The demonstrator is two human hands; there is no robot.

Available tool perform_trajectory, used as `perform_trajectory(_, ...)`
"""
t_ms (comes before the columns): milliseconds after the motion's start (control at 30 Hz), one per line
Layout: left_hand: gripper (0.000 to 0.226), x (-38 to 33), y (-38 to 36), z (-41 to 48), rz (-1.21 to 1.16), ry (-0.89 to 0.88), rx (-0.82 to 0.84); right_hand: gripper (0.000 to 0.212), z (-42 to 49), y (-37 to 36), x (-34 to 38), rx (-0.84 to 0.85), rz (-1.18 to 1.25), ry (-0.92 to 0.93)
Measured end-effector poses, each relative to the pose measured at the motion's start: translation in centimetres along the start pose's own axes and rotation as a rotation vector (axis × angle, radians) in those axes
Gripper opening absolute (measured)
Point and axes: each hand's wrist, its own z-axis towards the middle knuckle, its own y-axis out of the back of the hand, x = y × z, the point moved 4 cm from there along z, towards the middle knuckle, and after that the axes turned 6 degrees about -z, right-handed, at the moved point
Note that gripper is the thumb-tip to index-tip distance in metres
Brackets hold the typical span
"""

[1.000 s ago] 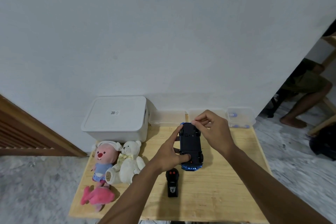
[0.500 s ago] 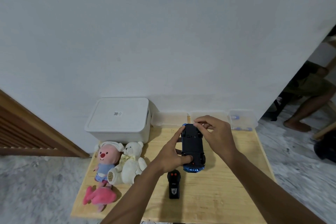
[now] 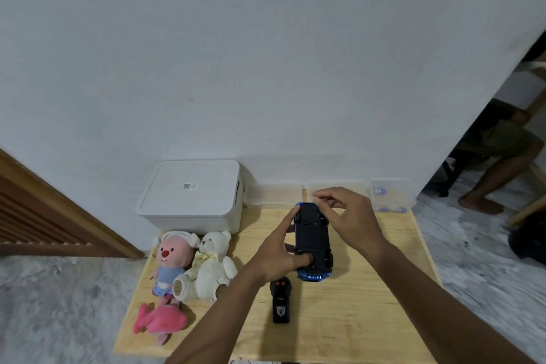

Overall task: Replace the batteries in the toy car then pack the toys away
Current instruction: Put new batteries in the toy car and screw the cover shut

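While my left hand [image 3: 276, 253] clamps the toy car [image 3: 313, 241] along its left flank, index finger stretched to the far end and thumb pressed on the near underside, the car lies belly-up at the centre of the pale, grained wooden table [image 3: 348, 325]. Its chassis is matt black plastic, oblong, with four small wheels at the corners and a glossy blue shell showing at both ends. My right hand [image 3: 350, 217] hovers at the far right corner, fingers curled together in a pinch; whether anything sits between them, I cannot tell. A slim black remote control [image 3: 280, 303] with red buttons lies just toward me from the car. At the table's left sit three soft plush toys: a pink beaver doll [image 3: 168, 263], a cream teddy bear [image 3: 209, 266] touching it, and a pink plush [image 3: 159, 322] lying flat. A lidded white plastic box [image 3: 192, 195], rounded at the corners, stands against the wall, with clear shallow containers [image 3: 273, 196] in a row beside it.
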Motion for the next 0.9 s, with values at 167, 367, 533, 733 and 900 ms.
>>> perform_trajectory(167, 0.102, -0.2, 0.0, 0.1, -0.007, -0.005, -0.011, 0.013, 0.0, 0.3, -0.1, 0.006, 0.047, -0.037)
perform_trajectory(367, 0.102, -0.5, -0.5, 0.0, -0.012, 0.006, -0.003, 0.008, 0.2, 0.5, 0.0, -0.006, 0.021, -0.03)
perform_trajectory(533, 0.102, -0.5, -0.4, -0.1, -0.022, 0.004, -0.015, 0.012, -0.2, 0.7, 0.1, -0.017, 0.0, 0.011)
perform_trajectory(733, 0.103, -0.6, -0.7, -0.4, 0.008, 0.002, 0.003, 0.011, 0.0, 1.0, 0.3, -0.034, 0.036, -0.027)
perform_trajectory(900, 0.102, -0.8, -0.5, -0.5, -0.008, -0.005, -0.005, 0.015, -0.6, 1.0, 0.5, -0.043, -0.008, 0.027)
